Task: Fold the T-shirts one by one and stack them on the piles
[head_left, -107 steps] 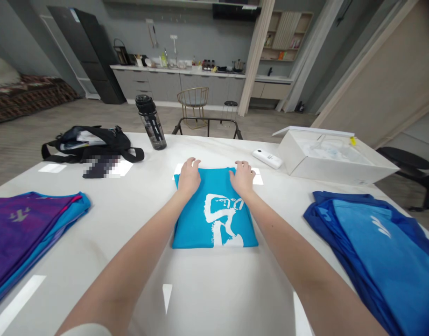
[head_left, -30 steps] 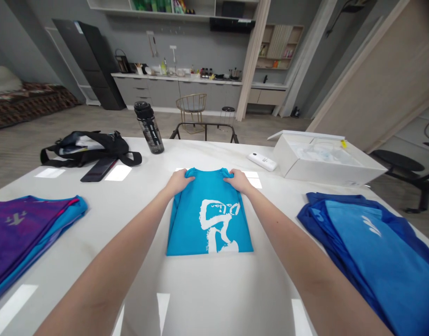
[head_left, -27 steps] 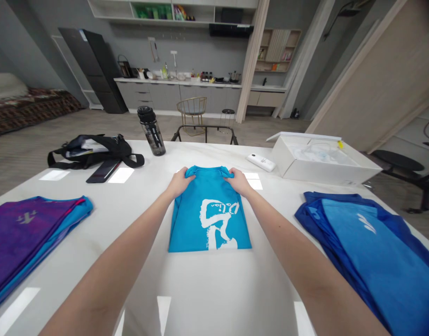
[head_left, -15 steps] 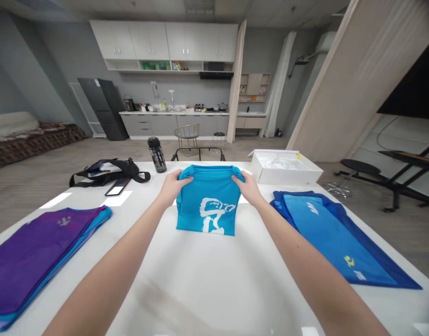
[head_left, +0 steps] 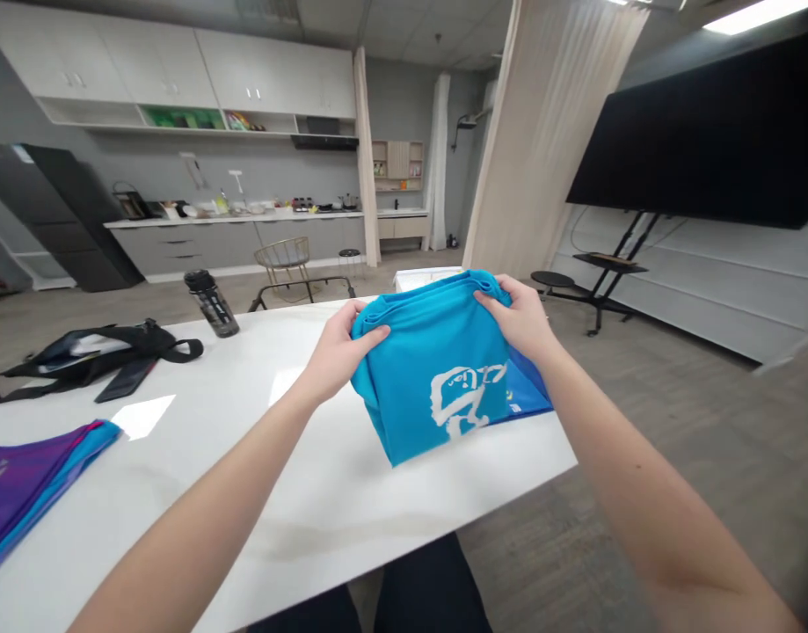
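The turquoise shirt [head_left: 430, 369] had seemingly been folded but not yet laid down, being gripped at its upper corners by the left hand [head_left: 341, 350] and right hand [head_left: 522, 321] above the white table [head_left: 225, 483], partly covering a blue garment [head_left: 532, 391].
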Motion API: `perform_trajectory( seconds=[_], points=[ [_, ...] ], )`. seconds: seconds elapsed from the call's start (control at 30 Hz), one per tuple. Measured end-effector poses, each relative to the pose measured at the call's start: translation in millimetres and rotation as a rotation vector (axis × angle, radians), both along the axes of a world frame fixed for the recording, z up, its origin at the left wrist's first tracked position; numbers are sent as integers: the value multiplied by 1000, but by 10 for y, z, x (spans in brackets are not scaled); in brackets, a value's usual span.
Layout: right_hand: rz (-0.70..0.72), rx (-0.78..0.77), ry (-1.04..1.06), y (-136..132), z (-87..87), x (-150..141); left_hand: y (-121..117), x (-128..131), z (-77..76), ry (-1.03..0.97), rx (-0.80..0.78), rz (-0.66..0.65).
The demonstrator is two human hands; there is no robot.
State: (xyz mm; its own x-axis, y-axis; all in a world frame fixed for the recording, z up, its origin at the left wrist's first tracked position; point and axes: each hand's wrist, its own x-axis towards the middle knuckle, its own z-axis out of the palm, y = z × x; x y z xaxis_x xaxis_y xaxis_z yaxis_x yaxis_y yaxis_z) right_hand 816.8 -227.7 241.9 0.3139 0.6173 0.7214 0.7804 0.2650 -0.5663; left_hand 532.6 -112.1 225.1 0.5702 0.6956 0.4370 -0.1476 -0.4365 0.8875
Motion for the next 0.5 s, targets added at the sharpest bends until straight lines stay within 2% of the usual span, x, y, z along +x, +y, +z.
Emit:
perform_trajectory(
  seconds=[0.13, 0.23, 0.33, 0.5],
  points=[
    [-89, -99, 4, -439, 1, 550, -212, 644, -185, -24, -126, -196],
    [-161, -190, 12, -503, -143, 1000, -163, 1149, -425, -23, -203, -251],
    [-207, -307, 11, -293, -439, 1473, 68, 1673, -769, 6, -277, -264],
    [-238, -406, -6, 332, -1069, 2193, 667, 2479, -1405, 104, -310, -163]
  ],
)
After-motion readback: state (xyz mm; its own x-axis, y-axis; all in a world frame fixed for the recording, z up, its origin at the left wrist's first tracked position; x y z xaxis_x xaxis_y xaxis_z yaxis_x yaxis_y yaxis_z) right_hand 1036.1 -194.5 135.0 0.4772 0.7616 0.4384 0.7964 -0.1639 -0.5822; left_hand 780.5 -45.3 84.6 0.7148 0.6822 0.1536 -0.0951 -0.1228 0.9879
